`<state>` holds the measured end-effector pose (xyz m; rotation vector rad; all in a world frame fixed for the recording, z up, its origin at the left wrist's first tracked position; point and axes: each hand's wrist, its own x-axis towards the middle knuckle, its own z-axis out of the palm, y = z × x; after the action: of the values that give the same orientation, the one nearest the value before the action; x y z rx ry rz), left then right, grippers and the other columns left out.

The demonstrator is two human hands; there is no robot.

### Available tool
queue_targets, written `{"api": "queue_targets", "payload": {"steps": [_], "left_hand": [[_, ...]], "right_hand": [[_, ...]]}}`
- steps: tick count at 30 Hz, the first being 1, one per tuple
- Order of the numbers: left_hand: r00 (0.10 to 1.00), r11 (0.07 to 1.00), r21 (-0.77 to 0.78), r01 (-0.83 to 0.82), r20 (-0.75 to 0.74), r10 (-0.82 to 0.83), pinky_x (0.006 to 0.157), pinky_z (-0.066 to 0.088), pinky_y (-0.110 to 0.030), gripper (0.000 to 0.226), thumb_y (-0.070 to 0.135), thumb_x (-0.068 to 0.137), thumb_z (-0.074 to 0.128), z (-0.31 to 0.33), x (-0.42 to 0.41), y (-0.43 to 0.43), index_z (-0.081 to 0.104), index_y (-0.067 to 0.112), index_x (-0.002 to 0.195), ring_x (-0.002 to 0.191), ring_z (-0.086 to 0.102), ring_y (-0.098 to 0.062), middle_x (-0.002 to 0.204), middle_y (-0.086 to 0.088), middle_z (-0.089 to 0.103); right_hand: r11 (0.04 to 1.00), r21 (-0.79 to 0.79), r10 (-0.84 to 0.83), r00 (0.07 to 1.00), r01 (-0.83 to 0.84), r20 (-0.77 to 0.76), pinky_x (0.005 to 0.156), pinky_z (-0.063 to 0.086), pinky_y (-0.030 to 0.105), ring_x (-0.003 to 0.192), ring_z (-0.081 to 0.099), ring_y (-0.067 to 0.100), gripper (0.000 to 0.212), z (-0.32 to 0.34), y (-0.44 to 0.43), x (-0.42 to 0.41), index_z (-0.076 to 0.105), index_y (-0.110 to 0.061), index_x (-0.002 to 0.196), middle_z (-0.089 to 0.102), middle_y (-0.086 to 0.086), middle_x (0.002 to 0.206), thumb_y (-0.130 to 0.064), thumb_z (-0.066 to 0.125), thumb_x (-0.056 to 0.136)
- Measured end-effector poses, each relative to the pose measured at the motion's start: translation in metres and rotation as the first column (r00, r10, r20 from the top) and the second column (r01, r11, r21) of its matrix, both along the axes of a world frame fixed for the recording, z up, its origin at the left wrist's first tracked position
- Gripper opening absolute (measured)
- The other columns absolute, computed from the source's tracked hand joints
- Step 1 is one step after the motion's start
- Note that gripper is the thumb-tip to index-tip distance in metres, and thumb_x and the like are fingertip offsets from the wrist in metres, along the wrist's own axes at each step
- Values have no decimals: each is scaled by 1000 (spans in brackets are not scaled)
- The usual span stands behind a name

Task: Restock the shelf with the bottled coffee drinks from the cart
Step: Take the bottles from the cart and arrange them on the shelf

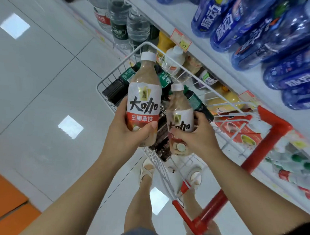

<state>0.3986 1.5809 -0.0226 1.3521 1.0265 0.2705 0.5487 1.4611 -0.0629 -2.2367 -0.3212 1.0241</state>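
I hold two bottled coffee drinks above the white wire cart (108,78). My left hand (125,133) grips the bigger-looking bottle (144,97) near its base; it has a white cap, beige liquid and a white-and-red label. My right hand (194,135) grips a second coffee bottle (180,118) of the same kind, a little lower and to the right. Dark green-labelled bottles (164,78) lie in the cart below them. The shelf (198,53) runs along the right side.
Blue drink bottles (261,33) fill the upper shelf, clear water bottles (129,25) stand further along, and yellow and pale bottles sit on the lower shelf. The cart's red handle (266,145) is at right. My feet and grey floor tiles lie below.
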Motion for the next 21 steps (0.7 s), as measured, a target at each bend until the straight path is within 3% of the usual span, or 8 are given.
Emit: {"api": "queue_targets", "payload": {"steps": [4, 8, 12, 15, 18, 21], "left_hand": [[991, 991, 123, 49, 120, -63, 84, 54, -25, 85, 30, 68, 80, 69, 37, -10, 35, 34, 139, 101, 62, 2, 117, 17, 62], [948, 963, 257, 87, 276, -159, 87, 53, -23, 79, 18, 73, 80, 154, 80, -20, 37, 36, 137, 103, 60, 5, 116, 21, 61], [869, 909, 401, 112, 405, -286, 79, 48, -8, 77, 23, 74, 79, 243, 123, -42, 34, 46, 131, 100, 56, 15, 112, 31, 56], [777, 869, 480, 119, 500, -382, 73, 44, -1, 77, 15, 74, 78, 304, 148, -65, 31, 47, 125, 98, 52, 21, 112, 33, 50], [686, 813, 573, 105, 550, -477, 81, 45, -6, 83, 13, 71, 79, 354, 170, -92, 30, 44, 130, 105, 54, 13, 119, 27, 50], [607, 771, 634, 59, 590, -532, 86, 49, -15, 83, 9, 70, 81, 388, 191, -124, 29, 44, 125, 110, 57, 2, 120, 15, 53]], "right_hand": [[978, 184, -107, 992, 93, 67, 76, 53, 26, 90, 62, 2, 69, 90, -5, 28, 50, -25, 119, 64, -10, 104, -29, 86, 60], [913, 386, -208, 963, 128, 171, 76, 51, 22, 93, 62, 1, 62, 194, -22, 56, 48, -29, 114, 64, -12, 104, -26, 84, 63], [809, 569, -346, 903, 149, 254, 74, 51, 17, 89, 62, -3, 61, 288, -49, 79, 50, -23, 118, 64, -14, 100, -21, 82, 66], [715, 690, -430, 850, 116, 303, 72, 52, 14, 90, 64, -4, 58, 351, -79, 93, 52, -22, 119, 66, -13, 104, -24, 80, 68], [602, 795, -532, 780, 74, 330, 77, 54, 19, 93, 65, 0, 62, 407, -110, 107, 52, -19, 121, 67, -7, 107, -21, 82, 67], [506, 862, -606, 712, 1, 355, 87, 55, 38, 103, 65, 12, 71, 448, -144, 118, 48, -20, 121, 65, 0, 114, -24, 85, 61]]}}
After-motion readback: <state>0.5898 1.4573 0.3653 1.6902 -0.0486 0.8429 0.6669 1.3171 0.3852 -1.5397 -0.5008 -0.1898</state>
